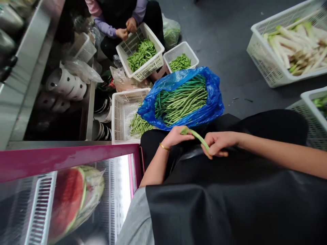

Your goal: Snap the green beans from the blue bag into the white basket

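A green bean is stretched between my two hands above my lap. My left hand, with a gold bracelet at the wrist, has its fingers closed round the bean's left end, where some green pieces show. The right end is pinched in my right hand. Just beyond my hands lies an open blue plastic bag full of long green beans. Left of the bag, a white basket holds shorter bean pieces in its right corner.
Across from me, a person's hands work over a white basket of cut beans. A smaller basket stands beside it. Right is a crate of pale stalks. A pink-framed glass case with cut watermelon borders my left arm.
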{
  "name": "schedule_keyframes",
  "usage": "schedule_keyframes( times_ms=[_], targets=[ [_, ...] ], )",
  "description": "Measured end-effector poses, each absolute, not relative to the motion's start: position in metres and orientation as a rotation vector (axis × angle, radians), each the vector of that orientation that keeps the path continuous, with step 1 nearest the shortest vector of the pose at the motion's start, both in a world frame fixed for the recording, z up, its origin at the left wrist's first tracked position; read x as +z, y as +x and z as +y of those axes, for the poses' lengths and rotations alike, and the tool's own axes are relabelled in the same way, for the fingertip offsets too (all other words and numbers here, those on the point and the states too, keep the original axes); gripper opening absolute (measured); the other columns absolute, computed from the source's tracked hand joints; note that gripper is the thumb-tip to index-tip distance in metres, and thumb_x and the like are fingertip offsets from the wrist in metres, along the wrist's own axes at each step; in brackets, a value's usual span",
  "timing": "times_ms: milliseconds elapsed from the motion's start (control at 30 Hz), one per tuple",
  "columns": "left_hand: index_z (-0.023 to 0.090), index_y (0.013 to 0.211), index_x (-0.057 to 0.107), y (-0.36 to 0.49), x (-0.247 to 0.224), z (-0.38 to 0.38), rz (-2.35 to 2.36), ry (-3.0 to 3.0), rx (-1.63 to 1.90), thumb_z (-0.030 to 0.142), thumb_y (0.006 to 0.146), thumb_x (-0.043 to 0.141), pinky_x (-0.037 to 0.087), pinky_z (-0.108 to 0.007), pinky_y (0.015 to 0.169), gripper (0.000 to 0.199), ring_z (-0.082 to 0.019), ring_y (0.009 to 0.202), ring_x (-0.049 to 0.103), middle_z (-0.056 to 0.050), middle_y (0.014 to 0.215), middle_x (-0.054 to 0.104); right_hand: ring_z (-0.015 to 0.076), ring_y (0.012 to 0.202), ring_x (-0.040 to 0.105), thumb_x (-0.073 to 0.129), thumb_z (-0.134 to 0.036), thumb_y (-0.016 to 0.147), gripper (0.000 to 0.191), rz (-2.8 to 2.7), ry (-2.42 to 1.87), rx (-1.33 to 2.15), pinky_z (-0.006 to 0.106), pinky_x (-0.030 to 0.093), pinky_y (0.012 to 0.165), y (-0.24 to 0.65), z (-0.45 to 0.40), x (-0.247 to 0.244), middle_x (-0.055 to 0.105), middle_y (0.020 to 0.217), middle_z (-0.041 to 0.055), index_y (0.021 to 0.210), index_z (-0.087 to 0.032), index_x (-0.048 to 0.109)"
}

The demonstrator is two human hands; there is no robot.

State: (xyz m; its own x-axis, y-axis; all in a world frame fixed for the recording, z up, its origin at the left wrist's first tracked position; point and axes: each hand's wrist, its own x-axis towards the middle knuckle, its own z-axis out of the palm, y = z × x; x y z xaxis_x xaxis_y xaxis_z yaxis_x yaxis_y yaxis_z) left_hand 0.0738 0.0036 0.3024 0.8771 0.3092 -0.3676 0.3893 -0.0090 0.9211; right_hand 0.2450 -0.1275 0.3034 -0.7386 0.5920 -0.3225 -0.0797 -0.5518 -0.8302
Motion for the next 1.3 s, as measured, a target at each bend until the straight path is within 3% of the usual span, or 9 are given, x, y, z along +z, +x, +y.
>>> schedule_keyframes(
  times_ms=[100,300,400,467,600,800,1000,1133,1300],
  targets=[
    [0.013,0.101,0.064,0.077,0.298,-0.002,0.670,1.268,0.236,0.051,0.071,0.070,0.026,-0.022,0.044,0.049,-0.005,0.041,0.033,0.008,0.049,0.041,0.0094,0.039,0.046,0.059,-0.054,0.077,0.039,-1.165,-1.231,1.849,0.020,0.034,0.040,0.230,-0.120,0.292,0.050,0.047,-0.0039,0.077,-0.015,0.057],
    [0.012,0.074,0.064,0.085,0.306,-0.016,0.780,1.291,0.300,0.045,0.067,0.075,0.025,-0.021,0.042,0.035,-0.005,0.042,0.036,0.004,0.048,0.046,0.0124,0.050,0.048,0.051,-0.052,0.085,0.042,-1.818,-1.690,1.126,0.025,0.032,0.051,0.238,-0.110,0.308,0.055,0.056,0.0016,0.063,-0.017,0.058],
    [0.012,0.071,0.063,0.078,0.311,-0.013,0.709,1.365,0.172,0.043,0.066,0.075,0.027,-0.020,0.044,0.034,-0.004,0.043,0.036,0.004,0.050,0.047,0.0156,0.065,0.054,0.045,-0.046,0.092,0.036,-1.939,-1.815,0.500,0.026,0.032,0.057,0.260,-0.115,0.328,0.062,0.077,0.0067,0.090,-0.017,0.066],
    [0.011,0.070,0.063,0.075,0.311,-0.011,0.640,1.397,0.065,0.042,0.065,0.075,0.028,-0.020,0.046,0.033,-0.004,0.045,0.037,0.004,0.052,0.048,0.0159,0.068,0.053,0.041,-0.037,0.095,0.031,-2.173,-1.672,0.337,0.026,0.030,0.056,0.269,-0.117,0.333,0.061,0.082,0.0073,0.104,-0.018,0.064],
    [0.011,0.069,0.062,0.073,0.306,-0.014,0.604,1.341,-0.006,0.040,0.064,0.075,0.029,-0.020,0.047,0.032,-0.005,0.048,0.039,0.003,0.055,0.050,0.0140,0.056,0.047,0.036,-0.022,0.094,0.027,-2.498,-1.500,0.447,0.027,0.025,0.052,0.271,-0.117,0.328,0.057,0.068,0.0040,0.085,-0.018,0.061],
    [0.011,0.069,0.063,0.073,0.302,-0.021,0.569,1.395,0.028,0.040,0.063,0.076,0.034,-0.021,0.051,0.033,-0.006,0.053,0.043,0.001,0.060,0.054,0.0128,0.054,0.048,0.039,-0.037,0.095,0.031,-2.239,-1.455,0.960,0.026,0.030,0.054,0.267,-0.116,0.325,0.055,0.063,0.0009,0.074,-0.019,0.054],
    [0.014,0.069,0.062,0.075,0.305,-0.023,0.654,1.555,0.330,0.039,0.072,0.070,0.036,-0.021,0.053,0.026,-0.007,0.053,0.044,0.001,0.061,0.056,0.0113,0.039,0.042,0.050,-0.041,0.082,0.027,-1.058,-1.276,1.599,0.024,0.029,0.042,0.243,-0.111,0.306,0.044,0.043,-0.0045,0.065,-0.020,0.048],
    [0.015,0.071,0.063,0.088,0.300,-0.024,0.815,1.439,0.585,0.039,0.073,0.070,0.040,-0.023,0.058,0.025,-0.008,0.057,0.048,0.000,0.065,0.059,0.0134,0.040,0.045,0.052,-0.043,0.080,0.027,-0.559,-1.228,1.366,0.025,0.033,0.041,0.220,-0.097,0.290,0.042,0.042,-0.0049,0.065,-0.021,0.048],
    [0.016,0.067,0.052,0.111,0.287,-0.025,0.934,0.752,0.622,0.040,0.068,0.073,0.031,-0.020,0.044,0.032,-0.005,0.044,0.038,0.005,0.052,0.045,0.0128,0.056,0.050,0.050,-0.038,0.086,0.031,-1.166,-1.613,0.640,0.026,0.041,0.060,0.225,-0.067,0.286,0.056,0.058,0.0020,0.062,-0.020,0.055]
  ],
)
